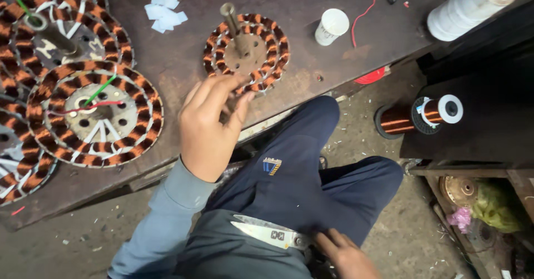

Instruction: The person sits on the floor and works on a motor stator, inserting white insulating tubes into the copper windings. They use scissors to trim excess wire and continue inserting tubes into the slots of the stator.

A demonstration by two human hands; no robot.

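Observation:
My left hand [208, 120] reaches over the dark wooden table [300, 12], its fingertips touching the near rim of a small round motor stator [246, 51] wound with copper coils, a metal shaft standing up from its middle. My right hand [345, 254] rests in my lap and holds the handles of a pair of scissors [267, 233], blades pointing left across my grey shirt. I sit with my legs in dark blue trousers under the table's edge.
Larger wound stators [94, 112] lie stacked at the table's left. White paper slips [164, 12], a white paper cup [332, 26] and a red wire [364, 12] sit farther back. A white thread cone [473, 6] and copper wire spool [420, 115] stand at right.

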